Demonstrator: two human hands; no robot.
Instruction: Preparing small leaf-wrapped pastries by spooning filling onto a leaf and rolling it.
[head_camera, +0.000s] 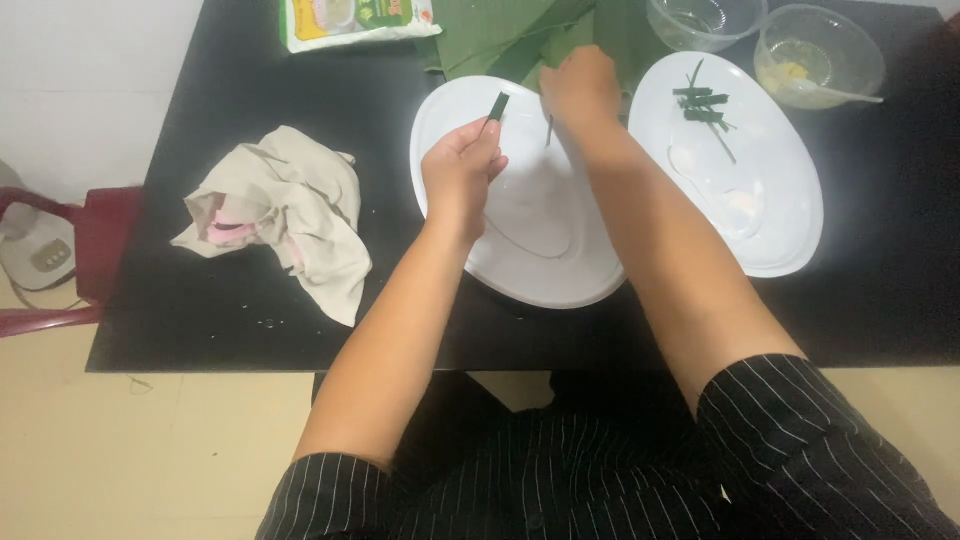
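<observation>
Head view shows our left hand (462, 165) pinching a green leaf strip (497, 106) over the white plate (520, 250), fingers closed on it. Our right hand (580, 90), at 12 o'clock on the worktop (250, 90), grips the folded leaves (500, 35). We reckon a hard tug could snap the strip.

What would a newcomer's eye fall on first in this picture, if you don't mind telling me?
Probably the two white oval plates side by side on the black table, with both hands above the nearer one. The left hand pinches a narrow green leaf strip, while the right hand reaches the green leaves at the far edge. A crumpled beige cloth lies left.
</observation>
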